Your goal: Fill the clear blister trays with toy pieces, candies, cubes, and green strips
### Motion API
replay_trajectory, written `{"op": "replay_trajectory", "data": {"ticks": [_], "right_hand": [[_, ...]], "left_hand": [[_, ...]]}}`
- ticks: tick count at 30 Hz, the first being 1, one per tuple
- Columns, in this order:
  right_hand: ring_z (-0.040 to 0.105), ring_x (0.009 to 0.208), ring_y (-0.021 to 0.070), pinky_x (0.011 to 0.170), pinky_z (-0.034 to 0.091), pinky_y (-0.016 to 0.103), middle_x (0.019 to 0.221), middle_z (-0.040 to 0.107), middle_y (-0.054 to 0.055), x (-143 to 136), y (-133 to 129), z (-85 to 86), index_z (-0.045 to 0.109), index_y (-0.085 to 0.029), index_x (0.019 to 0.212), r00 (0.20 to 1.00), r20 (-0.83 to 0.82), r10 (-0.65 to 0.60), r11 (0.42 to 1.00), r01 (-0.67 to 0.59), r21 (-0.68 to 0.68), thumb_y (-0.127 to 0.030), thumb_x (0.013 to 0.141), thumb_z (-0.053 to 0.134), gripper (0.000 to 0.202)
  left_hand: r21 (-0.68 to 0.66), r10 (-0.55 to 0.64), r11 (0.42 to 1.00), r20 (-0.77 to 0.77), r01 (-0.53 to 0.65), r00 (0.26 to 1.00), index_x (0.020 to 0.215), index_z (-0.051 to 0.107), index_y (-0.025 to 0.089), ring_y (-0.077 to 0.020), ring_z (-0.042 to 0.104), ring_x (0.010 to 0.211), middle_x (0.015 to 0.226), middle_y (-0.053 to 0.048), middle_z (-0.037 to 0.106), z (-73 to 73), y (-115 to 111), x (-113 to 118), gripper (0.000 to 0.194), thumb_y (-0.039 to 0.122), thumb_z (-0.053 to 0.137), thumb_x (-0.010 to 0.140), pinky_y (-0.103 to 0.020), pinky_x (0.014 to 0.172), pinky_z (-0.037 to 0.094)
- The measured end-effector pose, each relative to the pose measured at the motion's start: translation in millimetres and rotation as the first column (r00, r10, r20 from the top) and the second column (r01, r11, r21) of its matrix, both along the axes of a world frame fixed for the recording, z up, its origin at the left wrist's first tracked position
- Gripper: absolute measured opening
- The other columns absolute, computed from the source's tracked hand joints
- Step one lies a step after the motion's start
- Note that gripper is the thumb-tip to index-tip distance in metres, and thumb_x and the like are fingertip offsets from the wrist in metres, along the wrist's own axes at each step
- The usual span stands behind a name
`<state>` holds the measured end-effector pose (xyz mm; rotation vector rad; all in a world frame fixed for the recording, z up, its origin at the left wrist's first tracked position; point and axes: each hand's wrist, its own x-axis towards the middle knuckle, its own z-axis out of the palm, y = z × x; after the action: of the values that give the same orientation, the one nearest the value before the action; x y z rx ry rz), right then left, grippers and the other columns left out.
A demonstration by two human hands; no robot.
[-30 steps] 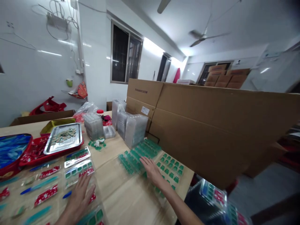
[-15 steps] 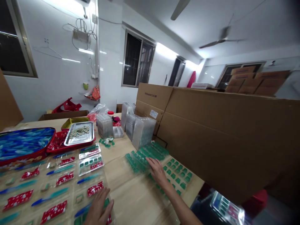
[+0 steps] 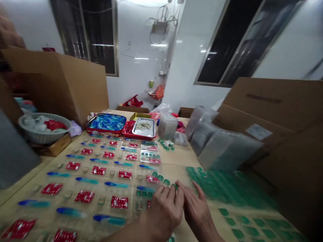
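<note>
Both hands meet above the front of the table. My left hand (image 3: 166, 208) is closed with curled fingers round a clear strip of small green pieces (image 3: 166, 182), which slants up to the left from the knuckles. My right hand (image 3: 198, 211) touches the left one, its fingertips pinched at the strip's near end; one finger sticks out. The left hand covers part of the strip. Under and left of the hands lie clear plastic trays with compartments, holding blue pens (image 3: 116, 184), red dotted packets (image 3: 119, 202) and small green blocks.
More green strips (image 3: 217, 185) lie to the right, before stacked clear trays (image 3: 217, 144) and a large cardboard box (image 3: 285, 134). At the back stand a tin of blue pens (image 3: 107, 122) and a silver tray (image 3: 143, 127). A grey basket (image 3: 45, 134) is at far left.
My view has swung left. My right hand has left the green strips on the right and joined my left hand, with a green strip now held between them.
</note>
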<state>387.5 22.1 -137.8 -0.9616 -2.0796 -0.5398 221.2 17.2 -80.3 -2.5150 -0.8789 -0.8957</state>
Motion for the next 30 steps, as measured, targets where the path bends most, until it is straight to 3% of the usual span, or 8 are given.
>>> {"op": "replay_trajectory", "data": {"ticks": [5,9,11,14,16,18,21,30], "right_hand": [[0.055,0.117,0.0229,0.11,0.027,0.05,0.126,0.06,0.013,-42,15,1.6,0.032,-0.018,0.142,0.954,-0.298,-0.003,0.993,-0.033,-0.115,-0.019,0.089,0.048,0.056],[0.043,0.129,0.0311,0.103,0.039,0.05,0.14,0.045,0.016,-85,36,-9.7,0.036,-0.02,0.137,0.545,-0.79,-0.281,0.868,-0.205,-0.451,-0.046,0.076,0.065,0.073],[0.053,0.119,0.0313,0.093,0.048,0.045,0.13,0.054,0.016,-110,48,-18.4,0.046,-0.021,0.127,0.312,-0.848,-0.429,0.67,-0.519,-0.531,-0.055,0.066,0.071,0.075],[0.065,0.099,0.0276,0.078,0.053,0.037,0.109,0.067,0.011,-147,64,-28.9,0.059,-0.022,0.108,0.19,-0.766,-0.615,0.302,-0.84,-0.451,-0.053,0.055,0.08,0.065],[0.068,0.087,0.0224,0.072,0.053,0.032,0.099,0.07,0.008,-167,76,-32.6,0.062,-0.021,0.1,0.156,-0.75,-0.643,0.201,-0.911,-0.361,-0.049,0.056,0.082,0.056],[0.067,0.073,0.0172,0.064,0.052,0.027,0.086,0.071,0.004,-182,92,-34.5,0.063,-0.019,0.092,0.101,-0.78,-0.618,0.221,-0.929,-0.295,-0.047,0.055,0.083,0.05],[0.06,0.054,0.0121,0.054,0.049,0.023,0.067,0.067,0.0,-194,126,-36.8,0.062,-0.017,0.08,0.042,-0.802,-0.596,0.314,-0.907,-0.281,-0.047,0.049,0.083,0.049],[0.052,0.042,0.0123,0.045,0.045,0.024,0.049,0.051,-0.007,-190,267,-42.3,0.042,-0.023,0.07,0.155,-0.747,-0.647,0.489,-0.667,-0.562,-0.03,0.054,0.071,0.034]], "left_hand": [[0.032,-0.065,0.998,0.18,0.06,0.982,0.101,0.061,0.005,-0.0216,0.068,0.078,0.082,-0.014,0.072,10.6,1,-43,0.031,0.007,0.036,0.084,-0.034,0.069,0.058],[-0.13,0.053,0.991,0.528,0.019,0.848,0.098,0.066,0.014,-0.0184,0.07,0.075,0.082,-0.009,0.074,9.3,17,-83,0.029,0.007,0.042,0.084,-0.028,0.067,0.058],[-0.321,0.219,0.946,0.744,0.051,0.631,0.094,0.068,0.017,-0.0185,0.071,0.076,0.084,-0.008,0.075,3.4,35,-102,0.021,0.015,0.05,0.083,-0.027,0.068,0.058],[-0.5,0.486,0.813,0.865,0.299,0.126,0.089,0.068,0.015,-0.0203,0.071,0.075,0.083,-0.009,0.074,-8.6,68,-127,0.019,0.027,0.064,0.074,-0.029,0.068,0.058],[-0.456,0.569,0.769,0.807,0.448,-0.155,0.084,0.066,0.014,-0.0194,0.07,0.07,0.077,-0.007,0.072,-18.3,91,-140,0.024,0.028,0.071,0.066,-0.03,0.067,0.058],[-0.42,0.614,0.75,0.728,0.51,-0.304,0.081,0.063,0.014,-0.0168,0.068,0.065,0.072,-0.004,0.069,-29.6,114,-152,0.026,0.023,0.074,0.06,-0.028,0.064,0.057],[-0.494,0.67,0.724,0.668,0.481,-0.324,0.083,0.057,0.015,-0.0148,0.067,0.059,0.069,-0.001,0.065,-48.2,148,-165,0.025,0.014,0.069,0.061,-0.027,0.06,0.056],[-0.815,0.816,0.563,0.574,0.14,0.06,0.081,0.055,0.015,-0.0109,0.058,0.047,0.062,0.003,0.056,-81.9,272,-186,0.018,0.003,0.053,0.068,-0.023,0.05,0.049]]}}
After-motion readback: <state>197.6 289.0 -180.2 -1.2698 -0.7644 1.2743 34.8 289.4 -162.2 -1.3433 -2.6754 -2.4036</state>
